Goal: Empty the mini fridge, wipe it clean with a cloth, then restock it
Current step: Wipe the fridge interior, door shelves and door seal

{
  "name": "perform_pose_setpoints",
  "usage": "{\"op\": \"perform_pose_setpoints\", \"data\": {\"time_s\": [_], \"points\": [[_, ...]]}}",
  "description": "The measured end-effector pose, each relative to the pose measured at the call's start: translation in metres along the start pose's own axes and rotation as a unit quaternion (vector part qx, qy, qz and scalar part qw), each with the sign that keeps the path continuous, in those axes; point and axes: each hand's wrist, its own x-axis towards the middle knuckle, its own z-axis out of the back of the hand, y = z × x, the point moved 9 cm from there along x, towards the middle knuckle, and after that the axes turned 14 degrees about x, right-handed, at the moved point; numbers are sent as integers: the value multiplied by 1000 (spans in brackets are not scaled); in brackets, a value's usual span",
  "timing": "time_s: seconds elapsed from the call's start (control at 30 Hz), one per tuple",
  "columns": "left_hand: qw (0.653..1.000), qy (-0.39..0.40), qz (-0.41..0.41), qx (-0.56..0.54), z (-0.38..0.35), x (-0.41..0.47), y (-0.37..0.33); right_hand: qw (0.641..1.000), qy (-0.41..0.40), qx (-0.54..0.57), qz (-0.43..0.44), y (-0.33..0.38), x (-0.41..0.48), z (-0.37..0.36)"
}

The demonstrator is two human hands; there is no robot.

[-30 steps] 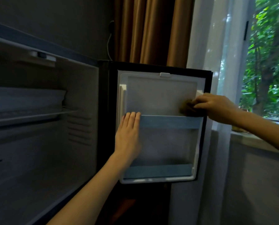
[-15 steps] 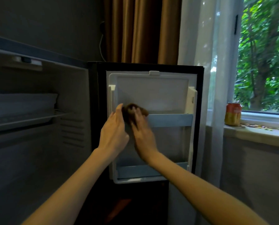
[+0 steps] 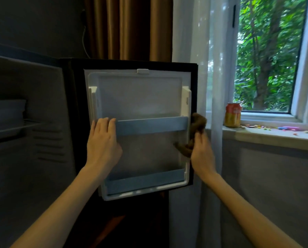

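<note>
The mini fridge door (image 3: 140, 97) stands swung open, its white inner liner facing me, with a blue upper shelf rail (image 3: 152, 125) and a blue lower rail (image 3: 146, 181). Nothing sits on the door shelves. My left hand (image 3: 103, 145) rests flat with straight fingers on the left end of the upper rail. My right hand (image 3: 201, 153) grips a brown cloth (image 3: 196, 129) against the door's right edge, beside the upper rail. The fridge cavity (image 3: 33, 131) at left looks dark, with a wire shelf.
An orange drink can (image 3: 232, 114) stands on the window sill (image 3: 275, 135) at right, among small colourful bits. A sheer white curtain (image 3: 203, 68) hangs right behind the door, brown drapes (image 3: 128, 27) above it. The window is open.
My right hand carried the cloth from the left end of the upper rail across to the door's right edge. My left hand stayed on the rail's left end. The view shifted slightly.
</note>
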Motion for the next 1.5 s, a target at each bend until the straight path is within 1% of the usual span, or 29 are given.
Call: {"op": "perform_pose_setpoints", "data": {"time_s": [0.03,0.1,0.13,0.2,0.23,0.27,0.3,0.37,0.4,0.47,0.53,0.6,0.67,0.73,0.83,0.93,1.03,1.1,1.23,1.3,1.33,1.37,1.4,1.47,1.5], "points": [[1000,2,15,8,1,-1,-2,999,-21,19,-32,-11,-1,14],[999,23,40,22,3,2,-8,994,-74,65,-44,-12,2,35],[998,45,44,26,4,5,-16,993,-79,81,-24,-4,6,37],[996,86,25,21,6,17,-39,992,-50,111,31,20,23,30],[995,94,11,8,7,24,-53,989,-46,134,47,31,34,23],[995,95,3,-14,7,29,-65,983,-52,168,45,37,43,16],[995,90,4,-36,8,34,-73,978,-62,195,31,39,48,9],[996,64,14,-58,6,36,-78,967,-99,234,-24,30,40,-7],[997,46,18,-65,5,35,-76,961,-122,245,-46,22,27,-16],[996,15,30,-87,3,31,-71,957,-155,237,-62,3,-14,-30],[994,6,38,-106,3,31,-70,955,-149,235,-103,-26,-63,-46],[992,4,45,-121,1,30,-72,932,-122,281,-194,-52,-111,-62],[990,-6,42,-134,1,23,-74,920,-127,297,-220,-60,-137,-65],[991,-21,20,-132,3,13,-74,923,-139,299,-200,-54,-134,-57],[993,-30,-27,-114,5,3,-70,930,-125,306,-160,-37,-94,-43],[989,-28,-17,-141,9,2,-62,943,-116,300,-90,-6,-35,-21],[988,-34,-9,-153,12,1,-64,942,-152,294,-53,10,-10,-4],[985,-42,5,-166,12,0,-63,941,-145,296,-76,-2,-35,-15],[979,-56,31,-191,11,-1,-62,933,-135,300,-147,-33,-135,-34],[976,-62,32,-208,10,-5,-60,930,-112,299,-180,-43,-161,-37],[975,-65,27,-212,10,-10,-59,934,-108,291,-178,-43,-162,-33],[975,-68,13,-211,9,-19,-58,942,-112,274,-158,-40,-158,-26],[976,-67,-8,-206,6,-33,-58,955,-116,247,-118,-29,-150,-17],[981,-42,-49,-181,-10,-68,-51,978,-119,173,-3,0,-134,-1],[986,-22,-55,-159,-22,-87,-42,984,-112,132,51,16,-129,2]]}}
